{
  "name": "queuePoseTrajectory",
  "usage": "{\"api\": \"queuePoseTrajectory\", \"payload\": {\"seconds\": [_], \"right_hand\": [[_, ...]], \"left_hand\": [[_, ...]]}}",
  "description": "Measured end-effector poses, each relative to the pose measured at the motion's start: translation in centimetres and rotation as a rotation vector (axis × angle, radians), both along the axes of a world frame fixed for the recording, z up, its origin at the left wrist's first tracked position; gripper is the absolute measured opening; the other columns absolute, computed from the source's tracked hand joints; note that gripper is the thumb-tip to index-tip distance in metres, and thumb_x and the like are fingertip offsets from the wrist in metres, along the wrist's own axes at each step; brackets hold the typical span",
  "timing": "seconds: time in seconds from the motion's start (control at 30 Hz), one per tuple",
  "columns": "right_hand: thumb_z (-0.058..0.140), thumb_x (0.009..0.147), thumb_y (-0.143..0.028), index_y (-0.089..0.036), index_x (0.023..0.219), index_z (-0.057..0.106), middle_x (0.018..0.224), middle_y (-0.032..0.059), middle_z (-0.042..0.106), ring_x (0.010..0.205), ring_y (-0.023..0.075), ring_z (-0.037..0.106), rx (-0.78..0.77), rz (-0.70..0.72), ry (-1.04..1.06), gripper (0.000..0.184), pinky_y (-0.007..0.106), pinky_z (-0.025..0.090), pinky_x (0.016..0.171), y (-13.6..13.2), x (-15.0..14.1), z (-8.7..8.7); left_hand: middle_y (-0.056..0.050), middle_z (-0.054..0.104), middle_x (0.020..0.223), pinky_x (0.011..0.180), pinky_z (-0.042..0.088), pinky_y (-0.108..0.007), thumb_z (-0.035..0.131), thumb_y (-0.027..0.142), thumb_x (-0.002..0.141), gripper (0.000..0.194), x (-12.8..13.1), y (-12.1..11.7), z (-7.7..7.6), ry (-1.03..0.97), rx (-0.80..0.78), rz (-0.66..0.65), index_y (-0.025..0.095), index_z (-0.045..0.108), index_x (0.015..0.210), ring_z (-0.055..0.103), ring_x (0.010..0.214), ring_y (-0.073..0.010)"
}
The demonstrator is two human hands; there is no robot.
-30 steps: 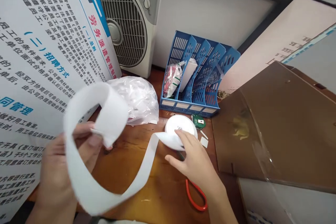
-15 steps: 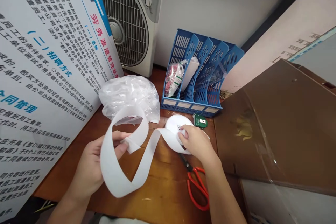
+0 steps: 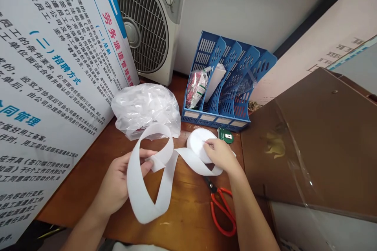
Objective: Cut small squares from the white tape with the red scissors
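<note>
Between the thumb and fingers of my left hand [image 3: 114,182] is the end of a wide white tape [image 3: 144,210], which hangs in a large loop over the table. The strip runs right to its flat white roll [image 3: 194,141], lying on the tabletop. My right hand [image 3: 220,156] is closed at the roll's centre, the fingertips gripping near the hub. Red-handled scissors [image 3: 217,196] lie below the roll, close to my right wrist. A green tape measure [image 3: 226,136] sits just beyond my right hand.
A crumpled clear plastic bag [image 3: 145,106] lies behind the loop. Behind the roll stands a blue file rack [image 3: 216,119] holding packets. A box fan [image 3: 173,27] and a printed board [image 3: 73,98] border the left; a brown box [image 3: 309,137] borders the right of the wooden table [image 3: 182,219].
My left hand has moved right with the tape loop, closer to the roll. The strip between them sags lower; my right hand stays at the roll's centre.
</note>
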State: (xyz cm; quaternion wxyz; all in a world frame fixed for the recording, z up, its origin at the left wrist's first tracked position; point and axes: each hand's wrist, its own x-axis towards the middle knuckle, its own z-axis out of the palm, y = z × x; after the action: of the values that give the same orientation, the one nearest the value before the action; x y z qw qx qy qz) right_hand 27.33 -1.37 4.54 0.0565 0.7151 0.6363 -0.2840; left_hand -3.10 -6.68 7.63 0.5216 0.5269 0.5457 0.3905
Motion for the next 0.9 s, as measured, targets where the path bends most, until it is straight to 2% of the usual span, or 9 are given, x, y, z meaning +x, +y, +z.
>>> {"api": "queuePoseTrajectory", "payload": {"seconds": [0.13, 0.23, 0.3, 0.57, 0.67, 0.77, 0.9], "right_hand": [[0.046, 0.101, -0.059, -0.012, 0.101, 0.066, 0.088, 0.003, 0.065, 0.082, 0.0113, 0.062, -0.012, -0.008, 0.052, 0.051, 0.03, 0.052, 0.085, -0.2, 0.3, 0.0], [0.056, 0.094, -0.064, -0.016, 0.12, 0.066, 0.104, 0.0061, 0.067, 0.096, 0.0159, 0.063, -0.012, -0.034, 0.036, 0.056, 0.038, 0.051, 0.096, -0.4, -0.1, -0.1], [0.06, 0.092, -0.063, -0.018, 0.125, 0.066, 0.114, 0.0073, 0.067, 0.104, 0.0182, 0.063, -0.015, -0.047, 0.025, 0.056, 0.042, 0.049, 0.1, -0.3, -0.5, 0.0], [0.066, 0.086, -0.063, -0.018, 0.129, 0.065, 0.12, 0.0092, 0.066, 0.108, 0.0206, 0.063, -0.059, -0.024, 0.021, 0.062, 0.044, 0.049, 0.102, 0.0, -0.6, 0.3], [0.072, 0.081, -0.063, -0.02, 0.133, 0.062, 0.125, 0.0091, 0.065, 0.11, 0.0209, 0.063, -0.088, -0.003, 0.036, 0.068, 0.044, 0.05, 0.102, 0.2, -0.2, 0.3], [0.07, 0.084, -0.062, -0.018, 0.131, 0.063, 0.129, 0.0093, 0.063, 0.114, 0.0202, 0.063, -0.109, 0.034, 0.058, 0.065, 0.042, 0.05, 0.104, 0.9, 0.4, 0.1], [0.064, 0.09, -0.063, -0.014, 0.12, 0.067, 0.11, 0.006, 0.068, 0.102, 0.0175, 0.066, -0.143, 0.1, 0.053, 0.058, 0.037, 0.053, 0.097, 1.6, 0.6, 0.1]], "left_hand": [[-0.005, 0.078, 0.101, 0.076, 0.06, -0.025, 0.076, 0.034, 0.089, 0.018, -0.1, 0.2, -0.4, 0.009, -0.016, 0.001, 0.024, 0.077, 0.104, 0.073, 0.088, -0.0218], [-0.005, 0.078, 0.097, 0.076, 0.06, -0.025, 0.076, 0.036, 0.088, 0.019, 0.1, 0.3, -0.6, 0.004, -0.035, -0.007, 0.023, 0.077, 0.103, 0.072, 0.087, -0.0216], [-0.005, 0.077, 0.095, 0.075, 0.059, -0.025, 0.076, 0.037, 0.089, 0.02, 0.3, 0.2, -0.5, 0.0, -0.046, -0.016, 0.022, 0.077, 0.102, 0.071, 0.085, -0.0213], [-0.007, 0.075, 0.087, 0.077, 0.059, -0.03, 0.075, 0.043, 0.087, 0.026, 1.0, 0.0, 0.2, 0.01, -0.061, 0.028, 0.02, 0.078, 0.1, 0.07, 0.083, -0.0237], [-0.008, 0.076, 0.089, 0.076, 0.059, -0.031, 0.076, 0.044, 0.086, 0.027, 1.2, 0.1, 0.2, 0.007, -0.054, 0.051, 0.02, 0.079, 0.098, 0.07, 0.082, -0.0246], [-0.007, 0.076, 0.093, 0.077, 0.059, -0.028, 0.076, 0.044, 0.086, 0.027, 1.2, 0.1, 0.1, 0.009, -0.062, 0.031, 0.021, 0.079, 0.099, 0.071, 0.085, -0.0237], [-0.007, 0.076, 0.095, 0.08, 0.059, -0.028, 0.075, 0.043, 0.088, 0.026, 0.8, 0.1, -0.2, 0.016, -0.085, -0.016, 0.02, 0.078, 0.101, 0.071, 0.088, -0.0236]]}}
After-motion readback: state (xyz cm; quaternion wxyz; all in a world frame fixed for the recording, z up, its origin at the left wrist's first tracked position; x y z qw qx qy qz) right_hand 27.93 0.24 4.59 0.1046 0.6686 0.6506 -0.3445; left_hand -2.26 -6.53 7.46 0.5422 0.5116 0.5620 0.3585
